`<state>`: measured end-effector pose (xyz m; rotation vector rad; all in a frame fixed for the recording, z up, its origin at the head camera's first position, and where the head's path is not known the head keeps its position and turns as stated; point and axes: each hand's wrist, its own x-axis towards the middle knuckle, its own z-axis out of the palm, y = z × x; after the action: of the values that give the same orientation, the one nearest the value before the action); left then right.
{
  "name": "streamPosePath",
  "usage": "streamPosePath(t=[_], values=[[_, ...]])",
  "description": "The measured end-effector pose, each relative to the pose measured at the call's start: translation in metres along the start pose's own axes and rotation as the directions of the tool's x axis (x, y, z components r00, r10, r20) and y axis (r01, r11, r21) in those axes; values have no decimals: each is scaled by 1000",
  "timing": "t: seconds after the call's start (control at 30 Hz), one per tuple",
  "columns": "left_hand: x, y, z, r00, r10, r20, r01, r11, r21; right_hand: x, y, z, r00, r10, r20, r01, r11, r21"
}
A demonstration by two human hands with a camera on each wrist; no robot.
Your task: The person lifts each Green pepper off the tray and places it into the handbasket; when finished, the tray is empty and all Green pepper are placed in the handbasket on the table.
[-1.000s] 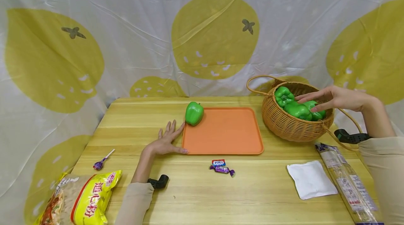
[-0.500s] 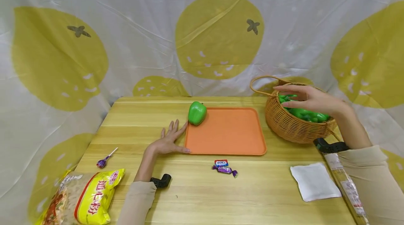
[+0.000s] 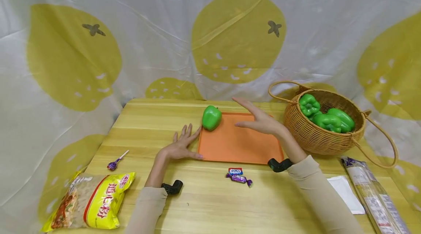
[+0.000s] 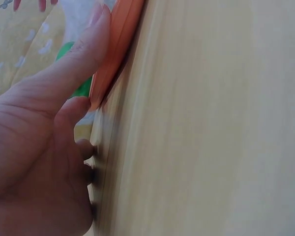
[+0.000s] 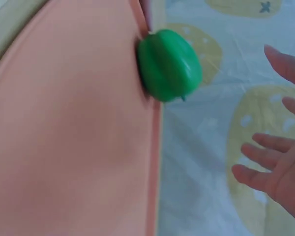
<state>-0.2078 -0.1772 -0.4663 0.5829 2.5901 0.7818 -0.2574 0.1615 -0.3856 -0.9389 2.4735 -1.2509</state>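
My left hand [image 3: 179, 149] rests at the left edge of the orange tray [image 3: 230, 146], its fingers spread and its thumb touching the front left corner. In the left wrist view the thumb [image 4: 83, 59] lies against the tray's side. A green bell pepper [image 3: 211, 118] sits on the tray's back left corner, just beyond the left fingertips. My right hand [image 3: 260, 119] hovers over the tray, fingers extended and nothing held. The right wrist view shows its spread fingers [image 5: 268, 157] apart from the pepper. Several more green peppers [image 3: 329, 121] lie in the wicker basket [image 3: 315, 141] on the right.
Wrapped candies [image 3: 238, 178] lie in front of the tray. At the left are a lollipop [image 3: 113, 164] and a yellow noodle bag [image 3: 102, 203]. A white square packet [image 3: 346, 194] and a long clear package [image 3: 375, 195] lie front right. A lemon-print curtain [image 3: 158, 37] hangs behind.
My right hand has moved left from over the basket to above the tray, uncovering the peppers. The left hand keeps its place at the tray's edge. The head view has shifted slightly.
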Motion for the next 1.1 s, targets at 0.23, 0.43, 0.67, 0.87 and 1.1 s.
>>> streamPosePath(t=[0.23,0.43,0.67,0.87,1.1], values=[[1,2,-1,1000,-7,5,7,1000,-4,43,15,37,998,-24,59,22,999,23],[2,3,-1,1000,-4,21,4,1000,-13,71,17,54,993,-69,98,70,998,-3],[1,0,0,999,-21,26,21,999,-25,90,18,61,982,-125,141,141,984,-105],[1,0,1,1000,-19,19,20,999,-32,91,18,60,995,-85,60,97,962,-254],[0,0,1,999,-20,26,21,999,-38,88,9,60,998,56,20,-43,912,-409]])
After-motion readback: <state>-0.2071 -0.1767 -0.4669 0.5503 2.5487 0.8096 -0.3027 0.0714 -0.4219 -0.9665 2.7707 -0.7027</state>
